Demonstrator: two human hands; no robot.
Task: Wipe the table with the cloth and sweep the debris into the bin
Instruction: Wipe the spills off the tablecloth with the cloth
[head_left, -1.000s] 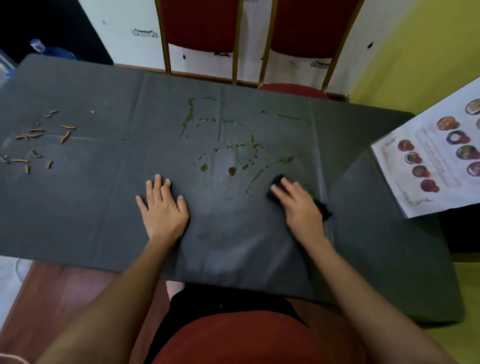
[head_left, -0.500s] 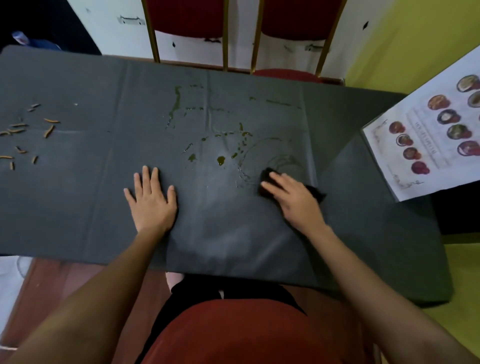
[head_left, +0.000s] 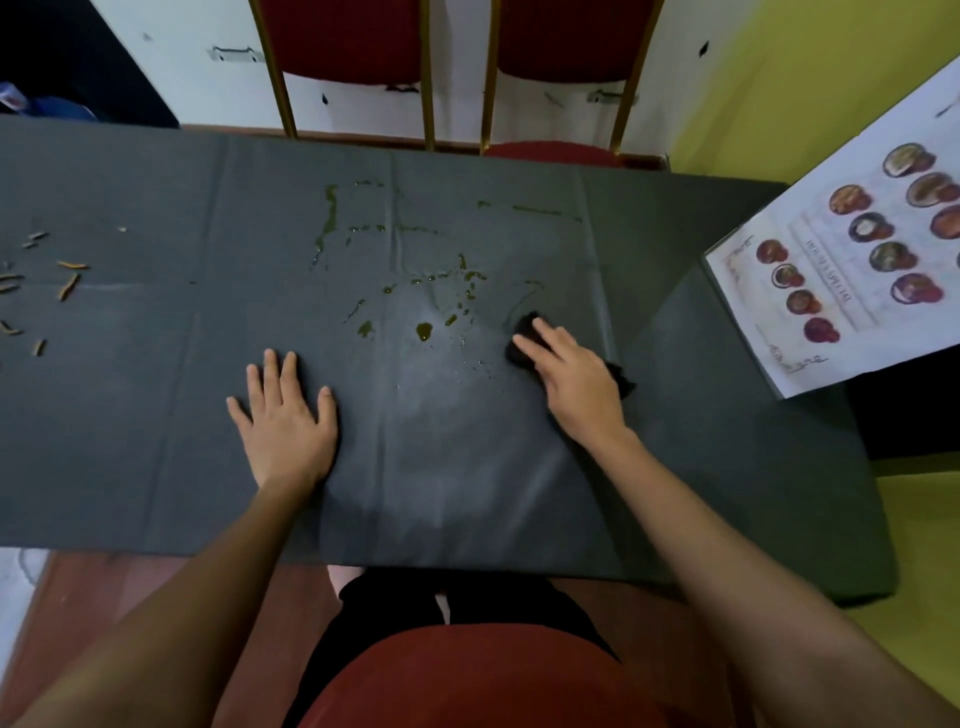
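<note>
The right hand, fingers extended, presses the small black cloth onto the dark grey covered surface, just right of the olive-green liquid drops, ready to wipe. The left hand lies flat, fingers spread, apparently bracing the covering. At far left lie orange-brown scraps.

The left hand lies flat, palm down, at about 8 o'clock from the middle of the view. Its fingers are straight and point to 12 o'clock. The right hand is near 3 o'clock, palm down, with fingers almost straight and pointing to 10 o'clock. The bare left arm comes in from 7 o'clock, the right arm from 5 o'clock.
</note>
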